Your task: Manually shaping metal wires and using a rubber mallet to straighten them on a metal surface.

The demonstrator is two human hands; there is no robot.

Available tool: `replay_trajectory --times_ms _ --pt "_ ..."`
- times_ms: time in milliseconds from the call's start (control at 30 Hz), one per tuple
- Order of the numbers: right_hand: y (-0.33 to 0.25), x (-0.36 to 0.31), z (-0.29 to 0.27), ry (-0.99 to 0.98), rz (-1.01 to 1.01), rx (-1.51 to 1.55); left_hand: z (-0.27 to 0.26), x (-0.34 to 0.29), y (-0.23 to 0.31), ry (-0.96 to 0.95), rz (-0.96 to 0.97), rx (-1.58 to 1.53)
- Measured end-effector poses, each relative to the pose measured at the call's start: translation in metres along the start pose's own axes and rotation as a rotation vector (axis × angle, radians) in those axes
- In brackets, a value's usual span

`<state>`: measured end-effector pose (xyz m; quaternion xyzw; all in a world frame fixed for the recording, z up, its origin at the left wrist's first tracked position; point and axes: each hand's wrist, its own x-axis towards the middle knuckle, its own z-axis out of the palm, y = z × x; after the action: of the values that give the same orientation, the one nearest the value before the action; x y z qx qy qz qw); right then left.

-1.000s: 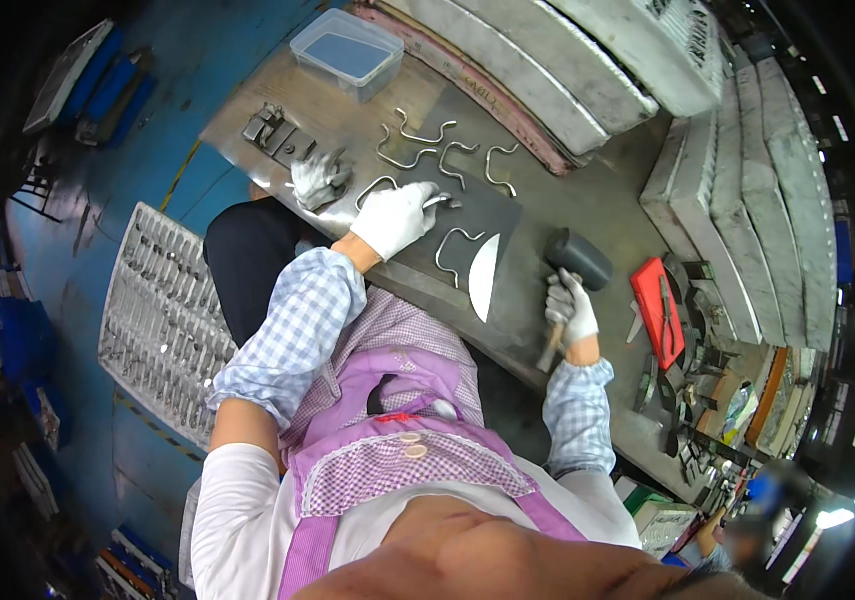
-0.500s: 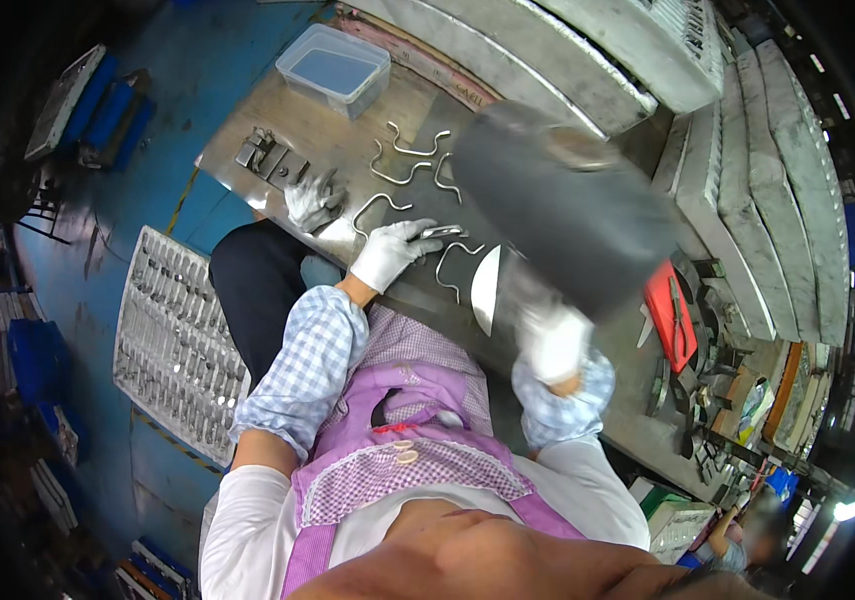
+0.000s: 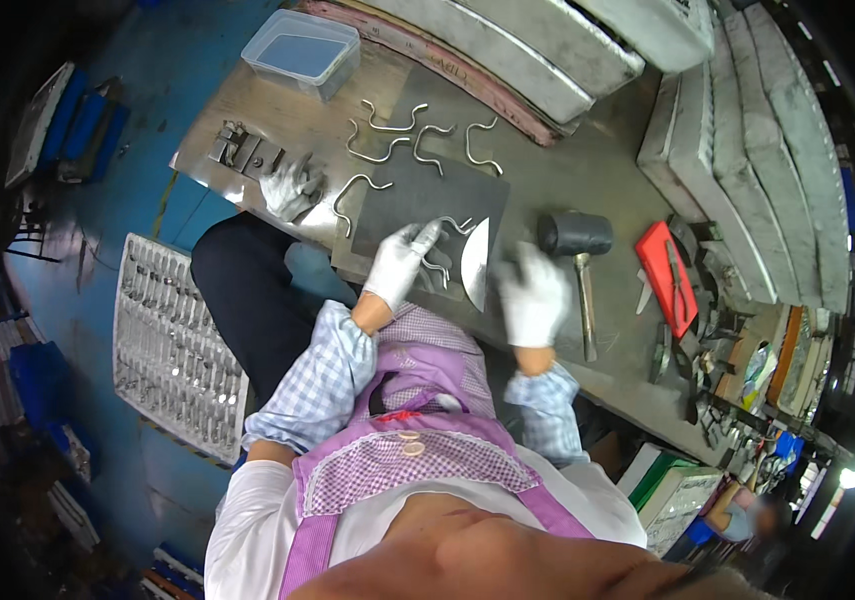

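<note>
My left hand [image 3: 399,264] presses its fingers on a bent metal hook [image 3: 444,262]; my right hand [image 3: 534,296] (blurred) hovers beside, fingers loosely spread, empty.

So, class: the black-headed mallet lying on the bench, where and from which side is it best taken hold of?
Grip the mallet by its pale handle, near the free end that points toward the person. The heavy black head lies at the far end, and the right hand is just left of the handle, so coming from above on that side probably suits.

Left hand [image 3: 399,262] flat, fingers extended; right hand [image 3: 534,295] open, blurred, both gloved.
</note>
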<state>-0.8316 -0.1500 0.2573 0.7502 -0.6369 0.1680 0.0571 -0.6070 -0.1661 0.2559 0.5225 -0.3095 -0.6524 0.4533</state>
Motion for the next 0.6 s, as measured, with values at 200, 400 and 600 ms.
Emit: replay_trajectory --times_ms 200,400,600 --pt "-0.04 0.021 0.03 -0.279 0.366 0.418 0.016 -0.013 -0.016 -0.061 -0.361 -0.504" --pt "-0.047 0.03 0.015 -0.248 0.246 0.138 0.026 -0.021 -0.016 0.095 -0.301 -0.489" --pt "-0.037 0.021 0.039 -0.122 0.339 0.497 0.022 -0.022 -0.016 0.02 -0.343 -0.515"
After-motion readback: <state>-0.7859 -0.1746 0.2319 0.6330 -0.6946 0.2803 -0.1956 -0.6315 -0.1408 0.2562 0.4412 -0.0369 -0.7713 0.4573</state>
